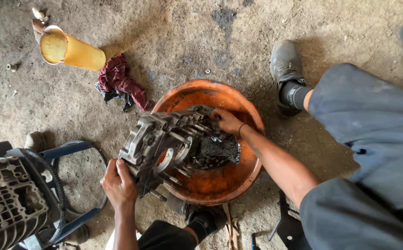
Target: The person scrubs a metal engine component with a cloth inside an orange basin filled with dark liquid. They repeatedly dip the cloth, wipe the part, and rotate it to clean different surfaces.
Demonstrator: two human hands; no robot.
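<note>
My left hand grips the near lower corner of a grey metal engine casing. The casing is tilted on its side over the rim of an orange basin. Studs stick out of the casing toward the basin. Dark oily sludge and small parts lie in the basin. A co-worker's hand reaches in from the right and touches the far top of the casing. That arm comes from between grey-trousered knees. My right hand is out of view.
A second ribbed engine block sits on a blue frame at lower left, with a toothed belt around it. A yellow jug and a dark red rag lie on the dirt floor. The co-worker's shoe stands beyond the basin.
</note>
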